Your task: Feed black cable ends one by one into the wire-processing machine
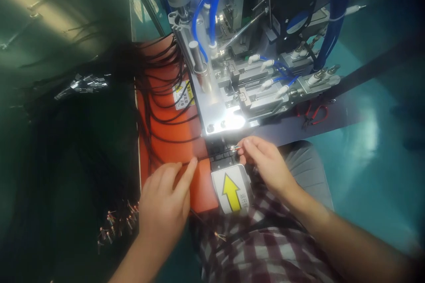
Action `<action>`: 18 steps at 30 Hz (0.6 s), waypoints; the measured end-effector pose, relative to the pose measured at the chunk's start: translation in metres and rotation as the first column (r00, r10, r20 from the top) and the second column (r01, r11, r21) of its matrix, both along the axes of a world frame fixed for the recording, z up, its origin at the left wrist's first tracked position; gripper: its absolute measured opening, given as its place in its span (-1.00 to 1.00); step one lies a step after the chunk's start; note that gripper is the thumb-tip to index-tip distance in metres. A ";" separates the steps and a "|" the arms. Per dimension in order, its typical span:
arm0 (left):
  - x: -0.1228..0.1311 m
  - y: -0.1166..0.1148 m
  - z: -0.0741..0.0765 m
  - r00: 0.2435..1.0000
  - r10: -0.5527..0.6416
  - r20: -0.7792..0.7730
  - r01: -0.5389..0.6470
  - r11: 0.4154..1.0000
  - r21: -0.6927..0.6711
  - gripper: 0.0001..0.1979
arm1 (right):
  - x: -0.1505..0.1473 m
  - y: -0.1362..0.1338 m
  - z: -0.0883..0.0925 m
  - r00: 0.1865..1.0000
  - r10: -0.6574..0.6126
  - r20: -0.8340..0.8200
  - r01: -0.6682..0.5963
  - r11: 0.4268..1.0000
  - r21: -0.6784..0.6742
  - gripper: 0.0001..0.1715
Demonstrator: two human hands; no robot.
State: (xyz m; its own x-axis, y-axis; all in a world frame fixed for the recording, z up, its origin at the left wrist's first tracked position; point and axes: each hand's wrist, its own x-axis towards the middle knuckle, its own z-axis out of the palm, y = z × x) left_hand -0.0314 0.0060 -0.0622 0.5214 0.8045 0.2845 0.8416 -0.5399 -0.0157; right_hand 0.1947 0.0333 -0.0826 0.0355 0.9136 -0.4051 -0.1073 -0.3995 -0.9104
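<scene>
A thin black cable (216, 154) runs across the orange plate (203, 185) to the dark slotted track at the machine's front. My right hand (262, 157) pinches the cable's end, where small coloured wires show, just above the track. Over the left part of the plate, my left hand (169, 190) has its fingers closed round the same cable, with the index finger stretched along it. Below the right hand's fingertips lies a white label with a yellow arrow (231, 192).
The metal machine (215, 110) with blue air hoses (212, 0) stands ahead. Several black cables cross the plate from the left. Red-handled pliers (314, 116) lie at the right. Stripped cable ends (114, 225) hang at lower left.
</scene>
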 end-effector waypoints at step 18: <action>-0.001 0.001 -0.001 0.999 0.015 0.030 -0.015 1.000 0.000 -0.49 | -0.006 0.002 0.006 0.995 0.044 0.092 -0.044 0.999 -0.009 -0.68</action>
